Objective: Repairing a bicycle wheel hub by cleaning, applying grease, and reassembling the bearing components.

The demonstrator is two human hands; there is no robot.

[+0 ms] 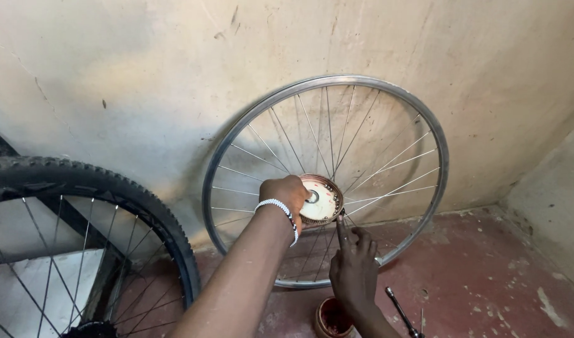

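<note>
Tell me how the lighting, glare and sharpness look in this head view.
Head view: soft, even light on the wall; mild shine along the rim, no harsh glare; left hand on the hub and right hand are sharp; the tyre at left is darker; slight wide-angle bend.

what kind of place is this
Likely an informal bicycle repair spot: a bare silver spoked wheel rim leans on a stained plaster wall, beside a knobby black tyred wheel, above a worn red floor.

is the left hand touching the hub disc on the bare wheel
Touching: the head view shows the left hand closed over the left edge of the hub disc, with no gap between them.
</note>
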